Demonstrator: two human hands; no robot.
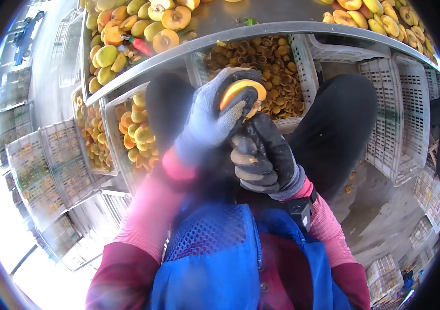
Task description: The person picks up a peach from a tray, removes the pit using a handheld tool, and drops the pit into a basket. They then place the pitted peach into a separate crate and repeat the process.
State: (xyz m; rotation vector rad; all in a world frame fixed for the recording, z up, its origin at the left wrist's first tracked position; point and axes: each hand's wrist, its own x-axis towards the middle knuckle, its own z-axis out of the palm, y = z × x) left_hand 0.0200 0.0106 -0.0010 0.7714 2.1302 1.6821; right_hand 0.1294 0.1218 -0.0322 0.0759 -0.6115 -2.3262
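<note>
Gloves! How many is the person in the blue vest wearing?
2: one on the left hand, which holds the cut fruit, and one on the right hand.

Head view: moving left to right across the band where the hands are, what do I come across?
Pale slatted crates → fruit-filled crates → gloved left hand → gloved right hand → right knee → white slatted crates.

Table rim (282, 27) crosses ahead of left hand (207, 106) and right hand (267, 160); knees (346, 108) flank both — passage forward runs between knees, below rim, to crate (307, 72).
</note>
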